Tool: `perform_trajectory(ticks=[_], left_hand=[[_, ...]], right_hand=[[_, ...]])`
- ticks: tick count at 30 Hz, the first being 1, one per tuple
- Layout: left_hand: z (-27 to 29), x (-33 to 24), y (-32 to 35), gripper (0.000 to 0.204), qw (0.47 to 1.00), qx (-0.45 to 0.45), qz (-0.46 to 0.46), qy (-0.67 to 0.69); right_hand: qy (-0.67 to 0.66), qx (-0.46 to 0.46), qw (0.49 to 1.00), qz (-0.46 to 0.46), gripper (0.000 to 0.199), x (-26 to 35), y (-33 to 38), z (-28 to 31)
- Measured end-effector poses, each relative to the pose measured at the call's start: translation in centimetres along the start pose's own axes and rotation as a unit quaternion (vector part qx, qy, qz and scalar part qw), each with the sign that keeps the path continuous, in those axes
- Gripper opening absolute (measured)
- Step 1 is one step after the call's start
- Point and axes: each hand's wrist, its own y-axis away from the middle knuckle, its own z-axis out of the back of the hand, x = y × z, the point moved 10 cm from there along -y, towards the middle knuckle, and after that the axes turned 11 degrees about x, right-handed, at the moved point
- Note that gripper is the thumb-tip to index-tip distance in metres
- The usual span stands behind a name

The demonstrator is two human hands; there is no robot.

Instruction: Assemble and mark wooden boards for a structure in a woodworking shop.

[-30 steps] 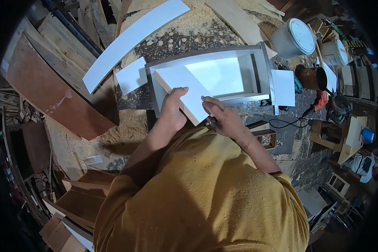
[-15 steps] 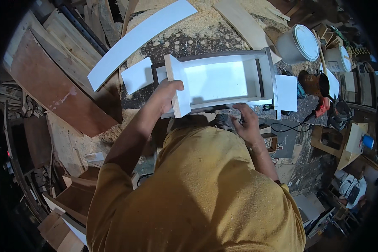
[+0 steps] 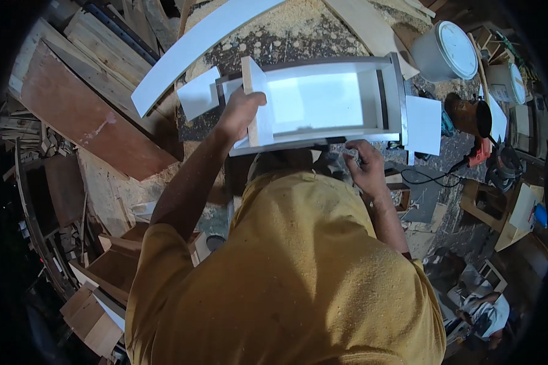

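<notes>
A shallow rectangular box [image 3: 323, 135] with white inner faces and dark outer edges lies on the workbench in front of me. My left hand [image 3: 242, 114] is closed round a short white board [image 3: 259, 82] with a raw wood edge. That board stands on edge across the box near its left end, thumb over its right face. My right hand [image 3: 365, 163] is just below the near side of the box, right of the middle. Its fingers are curled toward the thumb; what they hold, if anything, is too small to make out.
White panels [image 3: 199, 94] [image 3: 424, 125] flank the box, and a long curved white strip [image 3: 195, 45] lies beyond. At the right are a lidded white bucket [image 3: 444, 52], a rusty can [image 3: 469, 115] and a red corded tool [image 3: 480, 151]. Another person [image 3: 490, 313] is at lower right.
The board in my left hand has turned to sit straighter across the box. My right hand has shifted slightly, and its fingers have curled in. The view has shifted a little.
</notes>
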Motion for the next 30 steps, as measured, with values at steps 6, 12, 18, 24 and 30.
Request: perform_trajectory(ticks=[6,12,18,24,30], left_hand=[[0.4,-1.3,-0.1,0.020,0.993,-0.010,-0.041,-0.115],[-0.5,-2.4,2.3,0.029,0.977,-0.098,-0.045,-0.186],[-1.4,-2.2,2.7,0.039,0.987,-0.091,-0.066,-0.116],[-1.8,-1.0,1.7,0.041,0.988,-0.079,-0.024,-0.131],[-1.1,1.3,-0.2,0.043,0.990,-0.074,-0.013,-0.121]], right_hand=[[-0.014,0.000,1.000,0.001,0.022,-0.7,0.0,-0.8],[-0.016,0.008,1.000,-0.016,0.012,-1.1,-0.1,-0.9],[-0.031,0.023,0.999,-0.035,0.015,-2.2,-0.3,-1.3],[-0.019,0.019,0.999,-0.019,0.010,-1.9,-0.3,-1.2],[-0.040,0.018,0.999,-0.026,0.010,-2.4,-0.1,-1.1]])
